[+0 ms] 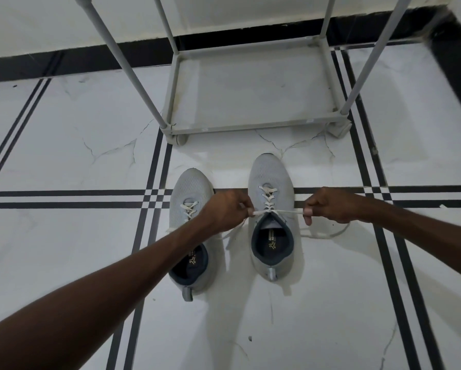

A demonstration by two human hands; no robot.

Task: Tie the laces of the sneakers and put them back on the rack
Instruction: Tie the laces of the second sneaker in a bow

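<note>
Two light grey sneakers stand side by side on the tiled floor, toes pointing away from me. The right sneaker [270,177] has its white lace [285,211] stretched taut sideways across the top eyelets. My left hand [225,209] pinches one lace end at the sneaker's left side. My right hand [331,205] pinches the other end to the right, with slack lace looping on the floor below it. The left sneaker [189,188] sits under my left wrist, its laces loose. The grey shoe rack [250,126] stands just beyond the toes.
The rack's bottom shelf is bare and its grey poles [117,60] rise toward me. The floor is white marble tile with black stripe lines [64,198]. A white wall with a black skirting [90,57] runs behind the rack.
</note>
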